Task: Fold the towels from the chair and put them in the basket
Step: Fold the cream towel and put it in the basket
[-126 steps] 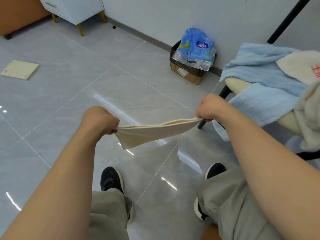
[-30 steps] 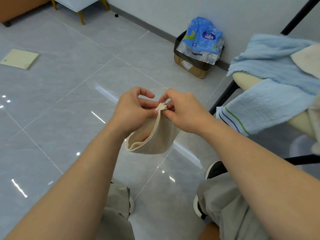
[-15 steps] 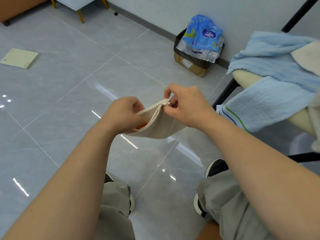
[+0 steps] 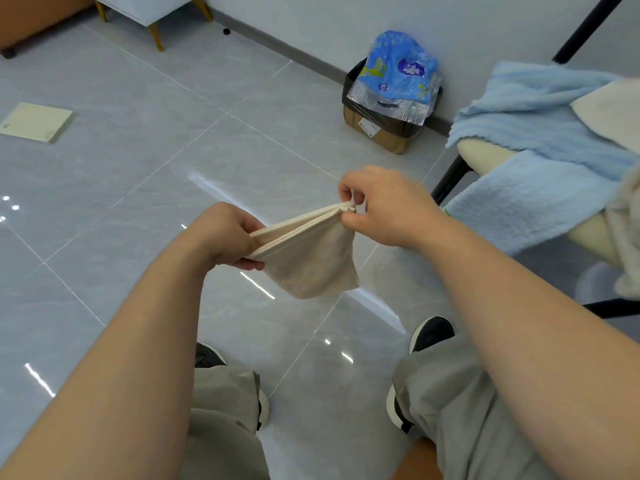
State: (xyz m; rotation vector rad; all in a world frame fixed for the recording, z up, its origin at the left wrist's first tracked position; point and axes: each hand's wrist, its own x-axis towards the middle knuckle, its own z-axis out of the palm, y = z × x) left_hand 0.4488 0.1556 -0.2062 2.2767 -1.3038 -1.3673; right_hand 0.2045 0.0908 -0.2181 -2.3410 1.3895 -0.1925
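Observation:
A small cream towel (image 4: 311,258), folded into several layers, hangs in the air above the floor between my hands. My left hand (image 4: 221,237) grips its left end with curled fingers. My right hand (image 4: 384,206) pinches the stacked corners at its right end. On the chair (image 4: 485,154) at the right lie light blue towels (image 4: 540,133), a cream towel (image 4: 613,112) and a fluffy off-white one (image 4: 627,233) at the frame edge. No basket is in view.
A cardboard box (image 4: 381,129) with a blue plastic package (image 4: 398,71) stands against the wall. A flat pale booklet (image 4: 34,123) lies on the grey tiled floor at the left. White cabinet legs (image 4: 156,36) show at the top left. My shoes (image 4: 429,334) stand below.
The stretched towel was brought end to end and folded in half. Since half a second ago my hands have drawn apart, pulling the folded towel taut between them.

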